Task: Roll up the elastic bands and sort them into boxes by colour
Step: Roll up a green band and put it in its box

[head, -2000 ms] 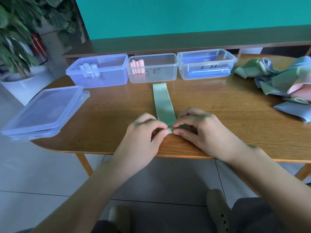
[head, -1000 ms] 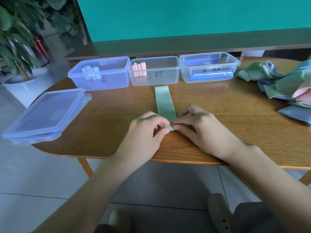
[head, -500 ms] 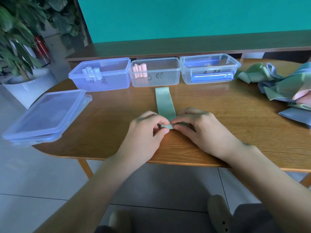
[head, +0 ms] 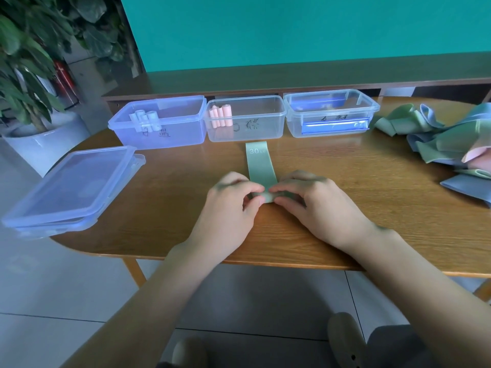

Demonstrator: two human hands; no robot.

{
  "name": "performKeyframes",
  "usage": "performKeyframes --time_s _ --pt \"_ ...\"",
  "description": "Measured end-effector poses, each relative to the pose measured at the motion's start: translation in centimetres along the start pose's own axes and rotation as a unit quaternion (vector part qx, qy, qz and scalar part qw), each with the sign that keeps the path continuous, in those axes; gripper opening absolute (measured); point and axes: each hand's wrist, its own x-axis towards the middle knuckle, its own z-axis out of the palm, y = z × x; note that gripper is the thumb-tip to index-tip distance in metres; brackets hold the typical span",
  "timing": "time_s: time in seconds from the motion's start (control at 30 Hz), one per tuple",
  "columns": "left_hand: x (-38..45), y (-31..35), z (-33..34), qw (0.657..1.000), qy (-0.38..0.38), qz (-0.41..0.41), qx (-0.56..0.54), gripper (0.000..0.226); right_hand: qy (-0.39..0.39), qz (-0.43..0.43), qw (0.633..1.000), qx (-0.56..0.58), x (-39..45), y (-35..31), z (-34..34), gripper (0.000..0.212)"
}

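A flat pale green elastic band (head: 260, 166) printed "30 LB" lies on the oval wooden table (head: 372, 203), its far end just before the middle clear plastic box (head: 245, 119) that holds pink rolls (head: 220, 116). The left hand (head: 228, 205) and the right hand (head: 313, 203) both pinch its rolled near end with curled fingers. Pale blue rolls (head: 144, 118) stand in the left bluish plastic box (head: 159, 124), and a heap of loose green, blue and pink bands (head: 446, 139) lies at the right.

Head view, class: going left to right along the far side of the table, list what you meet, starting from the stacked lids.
Stacked lids → box with pale blue rolls → box with pink rolls → box with no rolls showing → pile of loose bands.
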Motion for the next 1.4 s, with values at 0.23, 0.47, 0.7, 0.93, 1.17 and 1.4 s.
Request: performKeyframes --time_s 0.23,0.47,0.7,0.93,1.17,1.4 --pt "0.5 0.1 0.1 1.000 -0.015 0.002 -0.005 0.007 -0.022 0.014 1.000 -0.002 0.6 -0.4 0.0 0.042" --pt "1.0 -0.1 0.3 1.000 -0.020 -0.003 -0.001 0.010 0.005 0.003 1.000 -0.015 0.6 -0.2 0.1 0.022" --pt "1.4 -0.5 0.8 0.999 -0.036 -0.021 0.017 0.023 -0.023 0.022 0.999 -0.016 1.3 0.2 0.0 0.026" --pt "2.0 -0.9 1.0 0.999 -0.035 -0.031 0.016 0.024 -0.024 0.033 0.999 -0.007 2.1 1.1 0.7 0.026" --pt "0.9 -0.6 0.4 1.000 -0.027 -0.011 0.009 0.019 -0.024 0.008 1.000 0.000 0.7 0.7 0.3 0.025" --pt "-2.2 0.5 -0.8 1.000 -0.028 -0.004 -0.001 0.020 -0.026 -0.003 0.999 0.039 -2.1 -1.1 -0.9 0.028"
